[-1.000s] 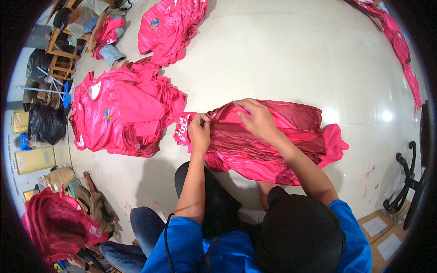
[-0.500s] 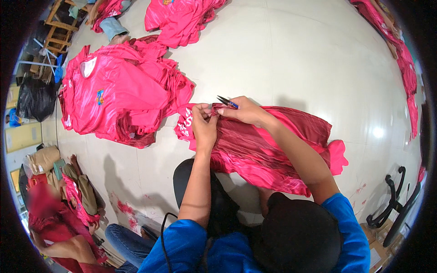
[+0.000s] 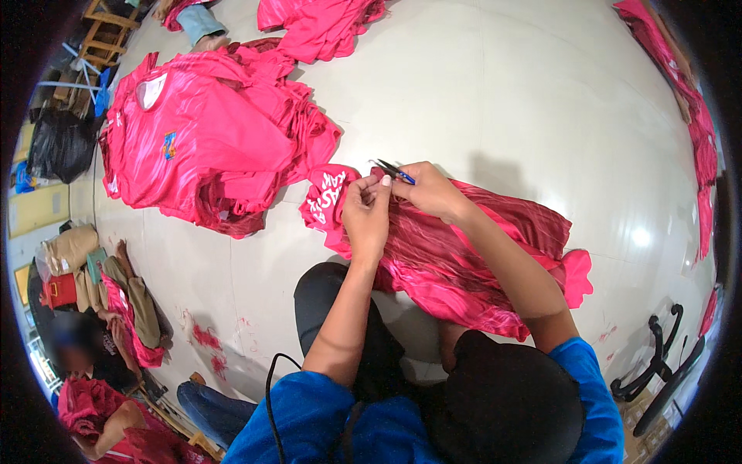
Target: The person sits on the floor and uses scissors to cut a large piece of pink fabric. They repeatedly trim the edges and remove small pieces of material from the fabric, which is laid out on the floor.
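Observation:
A pink and maroon jersey [image 3: 471, 259] lies spread on the floor in front of my knees, with white lettering on its left end. My left hand [image 3: 366, 213] is closed, its thumb and fingertips pinching the jersey's upper left edge. Close beside it, my right hand [image 3: 430, 190] holds a pair of thread snips [image 3: 399, 175] with black blades and a blue handle. The blades point up and left, away from the cloth. Whether my right fingertips also grip the fabric is hard to see.
A large pile of pink shirts [image 3: 224, 139] lies at the left, with another pile [image 3: 325, 27] behind it. More pink cloth [image 3: 680, 100] lines the right side. A black chair base [image 3: 653, 359] stands at the lower right. People sit at the lower left; a black bag [image 3: 62, 147] is beyond.
My hands have shifted slightly right in the picture, with the left thumb now raised near the snips. At lower left, a person in black has come into view behind the one in red cloth.

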The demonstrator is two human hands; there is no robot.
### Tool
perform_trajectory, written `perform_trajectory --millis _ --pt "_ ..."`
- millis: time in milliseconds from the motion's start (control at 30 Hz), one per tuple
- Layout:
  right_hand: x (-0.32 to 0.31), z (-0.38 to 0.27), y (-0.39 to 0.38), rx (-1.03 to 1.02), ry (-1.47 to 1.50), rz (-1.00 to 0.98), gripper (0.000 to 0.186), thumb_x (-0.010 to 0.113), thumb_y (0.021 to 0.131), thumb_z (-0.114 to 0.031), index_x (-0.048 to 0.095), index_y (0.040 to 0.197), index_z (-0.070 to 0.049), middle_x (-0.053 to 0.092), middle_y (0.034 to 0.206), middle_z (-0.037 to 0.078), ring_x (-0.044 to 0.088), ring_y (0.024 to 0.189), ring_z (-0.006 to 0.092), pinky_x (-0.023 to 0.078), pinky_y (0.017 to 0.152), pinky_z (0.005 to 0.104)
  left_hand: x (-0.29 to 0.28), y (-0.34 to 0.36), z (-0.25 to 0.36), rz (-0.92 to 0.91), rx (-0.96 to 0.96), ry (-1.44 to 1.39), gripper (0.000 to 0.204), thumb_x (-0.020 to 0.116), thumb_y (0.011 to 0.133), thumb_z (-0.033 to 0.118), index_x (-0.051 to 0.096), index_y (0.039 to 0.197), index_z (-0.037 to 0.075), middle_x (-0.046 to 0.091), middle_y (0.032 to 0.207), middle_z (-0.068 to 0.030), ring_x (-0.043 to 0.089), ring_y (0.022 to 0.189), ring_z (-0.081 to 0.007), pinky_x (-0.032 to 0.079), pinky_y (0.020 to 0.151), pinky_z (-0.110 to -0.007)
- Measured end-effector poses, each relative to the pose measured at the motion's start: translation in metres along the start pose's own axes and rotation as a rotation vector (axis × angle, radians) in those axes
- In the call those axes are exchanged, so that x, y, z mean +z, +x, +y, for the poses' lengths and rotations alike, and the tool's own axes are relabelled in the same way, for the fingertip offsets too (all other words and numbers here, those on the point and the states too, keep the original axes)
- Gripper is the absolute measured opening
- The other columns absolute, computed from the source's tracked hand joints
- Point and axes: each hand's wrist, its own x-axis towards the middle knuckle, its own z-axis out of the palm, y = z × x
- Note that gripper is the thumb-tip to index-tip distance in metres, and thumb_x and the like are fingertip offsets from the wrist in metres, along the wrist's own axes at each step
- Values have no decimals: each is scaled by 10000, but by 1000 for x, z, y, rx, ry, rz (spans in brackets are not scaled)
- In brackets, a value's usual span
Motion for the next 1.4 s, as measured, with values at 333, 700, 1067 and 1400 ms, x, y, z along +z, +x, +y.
perform_trajectory --millis 333,700,1067,1400 --pt "8 8 -1 17 224 -2 263 812 989 -117 785 1191 51 797 1068 69 709 924 130 567 877 318 -3 12 -12 -15 -26 -96 242 753 1082 175 746 1185 -44 769 998 -38 658 880 -80 519 784 -244" --pt "20 18 8 -89 227 47 170 845 963 -89 777 1069 25 775 960 56 691 873 104 555 807 284 -24 20 -3 -98 -409 -516 147 745 1071 179 778 1107 40 762 973 -18 696 866 -110 580 815 -281" --pt "7 8 21 -121 16 146 263 822 987 -230 785 1021 28 707 847 -10 625 793 106 522 756 323 -22 21 -14 -26 -368 -591 53 602 1142 165 628 1146 119 646 981 33 607 871 -96 549 814 -316" --pt "8 7 45 10 -5 32 322 694 1101 -314 729 1006 -9 576 790 -45 504 742 90 452 672 345 -26 24 -17 -134 -222 -244 117 551 1130 135 651 1162 83 615 960 42 531 827 -69 413 716 -242"
